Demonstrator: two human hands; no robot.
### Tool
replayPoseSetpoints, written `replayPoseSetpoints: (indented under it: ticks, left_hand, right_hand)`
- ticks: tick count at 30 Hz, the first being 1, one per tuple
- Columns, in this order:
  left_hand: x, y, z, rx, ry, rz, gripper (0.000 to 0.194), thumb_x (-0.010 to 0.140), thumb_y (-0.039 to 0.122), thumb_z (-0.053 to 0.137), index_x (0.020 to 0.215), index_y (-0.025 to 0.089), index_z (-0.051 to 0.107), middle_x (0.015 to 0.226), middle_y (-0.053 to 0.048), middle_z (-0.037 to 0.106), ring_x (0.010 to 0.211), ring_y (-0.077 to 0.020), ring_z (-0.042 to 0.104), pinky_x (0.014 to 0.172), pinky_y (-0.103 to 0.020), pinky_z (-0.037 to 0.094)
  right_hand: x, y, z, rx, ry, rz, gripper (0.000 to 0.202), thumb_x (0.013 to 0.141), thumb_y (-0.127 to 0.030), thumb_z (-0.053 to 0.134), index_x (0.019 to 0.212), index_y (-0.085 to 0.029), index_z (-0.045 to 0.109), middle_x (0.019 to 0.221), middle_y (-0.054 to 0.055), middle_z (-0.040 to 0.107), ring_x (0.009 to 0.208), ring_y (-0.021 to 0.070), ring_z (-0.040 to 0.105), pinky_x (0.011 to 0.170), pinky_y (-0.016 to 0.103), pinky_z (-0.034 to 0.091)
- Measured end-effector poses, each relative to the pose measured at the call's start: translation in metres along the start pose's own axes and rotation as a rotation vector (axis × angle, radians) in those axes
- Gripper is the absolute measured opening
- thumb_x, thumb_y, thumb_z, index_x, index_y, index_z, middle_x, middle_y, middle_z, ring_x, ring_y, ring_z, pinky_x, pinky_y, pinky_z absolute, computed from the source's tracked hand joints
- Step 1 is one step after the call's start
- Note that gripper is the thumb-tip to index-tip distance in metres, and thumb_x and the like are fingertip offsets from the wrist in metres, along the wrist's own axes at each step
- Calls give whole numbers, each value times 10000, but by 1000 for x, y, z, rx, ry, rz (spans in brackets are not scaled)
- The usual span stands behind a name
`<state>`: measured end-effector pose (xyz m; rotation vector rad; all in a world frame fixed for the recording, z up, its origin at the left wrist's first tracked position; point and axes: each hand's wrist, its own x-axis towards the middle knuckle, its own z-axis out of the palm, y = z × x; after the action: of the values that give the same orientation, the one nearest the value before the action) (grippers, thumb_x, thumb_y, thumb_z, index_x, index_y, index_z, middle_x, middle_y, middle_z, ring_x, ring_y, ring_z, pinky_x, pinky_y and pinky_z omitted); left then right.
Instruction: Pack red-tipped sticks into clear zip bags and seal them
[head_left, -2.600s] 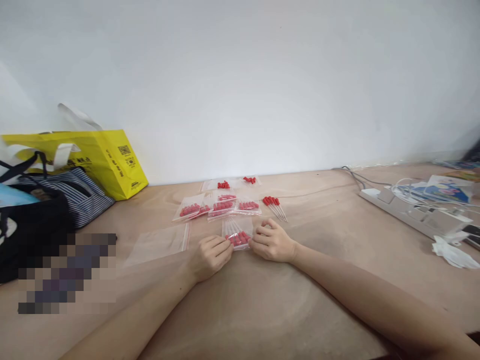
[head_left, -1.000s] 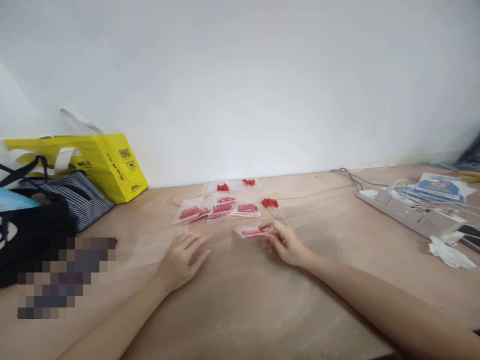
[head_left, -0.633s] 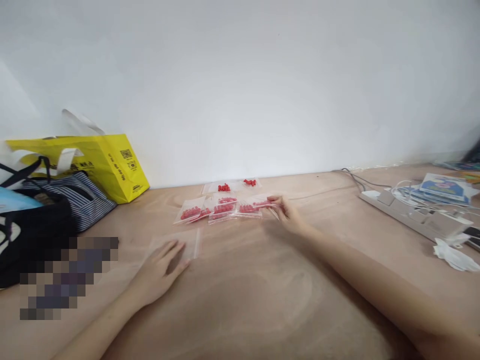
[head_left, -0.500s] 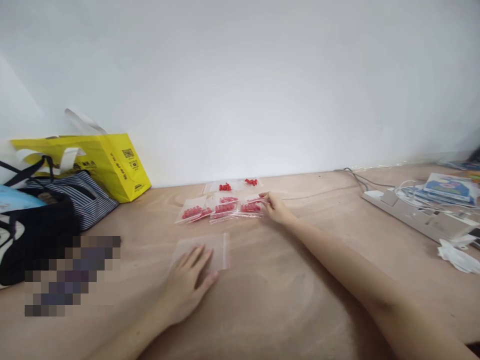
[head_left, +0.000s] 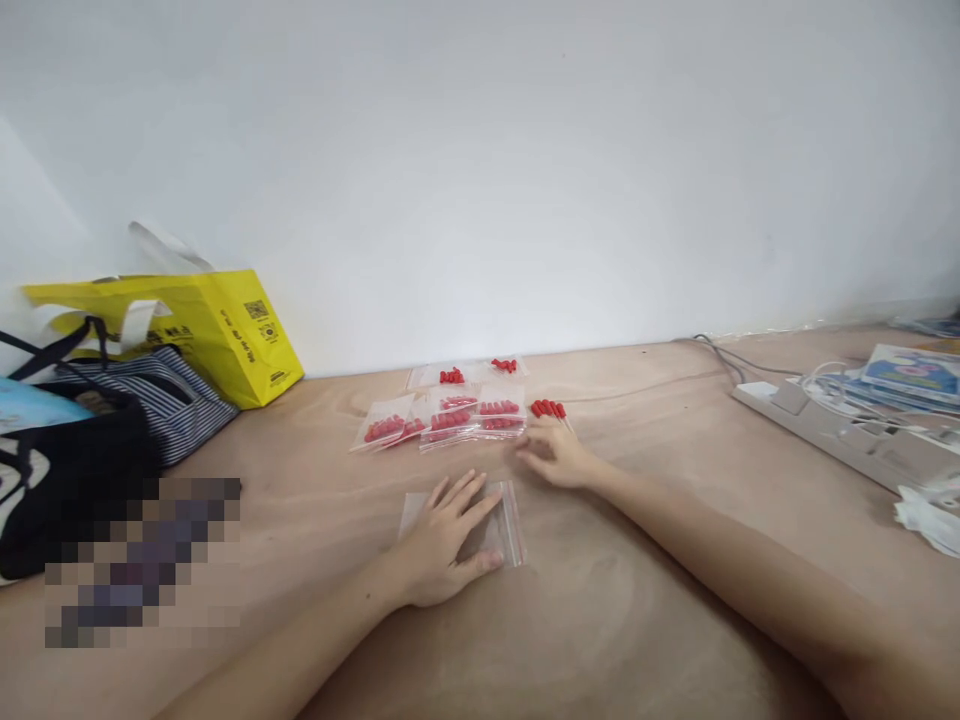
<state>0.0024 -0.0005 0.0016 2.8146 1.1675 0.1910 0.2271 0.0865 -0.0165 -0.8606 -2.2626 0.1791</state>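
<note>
the left hand (head_left: 442, 535) lies flat and open on an empty zip bag (head_left: 504, 528) near the table's front, while the right hand (head_left: 551, 455), loosely curled and holding nothing, reaches the red-tipped sticks (head_left: 550, 410) just beyond, so picking them calls for a fine pinch.

At frame centre my left hand (head_left: 442, 535) lies flat on an empty zip bag (head_left: 504, 530); my right hand (head_left: 553, 455) touches the red-tipped sticks (head_left: 550, 410).

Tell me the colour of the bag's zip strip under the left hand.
Red, on the clear bag; head view.
</note>
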Motion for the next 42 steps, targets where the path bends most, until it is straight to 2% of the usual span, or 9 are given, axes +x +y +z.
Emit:
replayPoseSetpoints:
  ticks: [4, 8, 20, 25, 29, 35, 39, 42]
  left_hand:
    - [6, 3, 7, -28, 6, -35, 568, 840, 501, 375, 1326, 232, 254, 1373, -125, 276, 1263, -275, 230, 986, -518, 237]
    - [10, 6, 9, -32, -4, -64, 573, 846, 506, 351, 1327, 211, 253, 1380, -129, 257, 1267, -269, 217, 995, -521, 223]
    - [13, 5, 11, -39, -3, -77, 580, 847, 514, 340, 1339, 235, 212, 1386, -109, 252, 1271, -261, 213, 1004, -513, 207]
    - [13, 5, 11, -56, -19, -105, 590, 839, 536, 337, 1337, 246, 214, 1399, -81, 229, 1280, -247, 190, 1026, -488, 172]
    - [13, 6, 10, -76, -31, -125, 595, 835, 546, 333, 1340, 262, 199, 1405, -51, 219, 1284, -237, 179, 1040, -466, 153]
    - [14, 7, 8, -104, -33, -150, 648, 826, 557, 339, 1348, 210, 176, 1399, -45, 239, 1282, -228, 188, 1049, -445, 148]
    - [17, 9, 8, -128, -19, -144, 652, 827, 543, 353, 1344, 183, 185, 1395, -47, 253, 1280, -227, 194, 1052, -436, 148]
    - [19, 10, 10, -144, -4, -136, 644, 828, 530, 363, 1344, 189, 181, 1390, -48, 265, 1277, -235, 202, 1048, -445, 154]
  right_hand:
    - [-30, -21, -8, 159, -154, -128, 91, 738, -200, 569, 794, -195, 640, 721, 14, 584, 740, 131, 519, 698, 277, 407]
    - [-42, -26, -11, 195, -183, -164, 159, 745, -187, 561, 876, -193, 650, 762, 37, 576, 769, 140, 511, 694, 287, 413]
    - [-43, -20, -5, 202, -97, -171, 187, 734, -221, 580, 909, -185, 636, 770, 45, 599, 725, 142, 502, 671, 294, 401]
    - [-42, -20, -5, 189, -155, -201, 143, 763, -232, 547, 860, -191, 645, 763, 41, 603, 742, 143, 510, 694, 299, 394]
    - [-41, -23, -7, 168, -174, -220, 181, 766, -217, 533, 918, -191, 630, 807, 52, 589, 764, 144, 507, 703, 294, 394]
    - [-39, -29, -9, 100, -269, -288, 252, 755, -161, 487, 964, -198, 623, 942, 68, 577, 876, 168, 491, 781, 329, 368]
    - [-39, -32, -13, 80, -365, -307, 311, 759, -227, 487, 1053, -190, 581, 1064, 70, 571, 987, 201, 455, 833, 361, 328]
    - [-39, -33, -16, 119, -420, -325, 427, 753, -302, 508, 1156, -160, 503, 1135, 80, 549, 1103, 218, 397, 896, 375, 280]
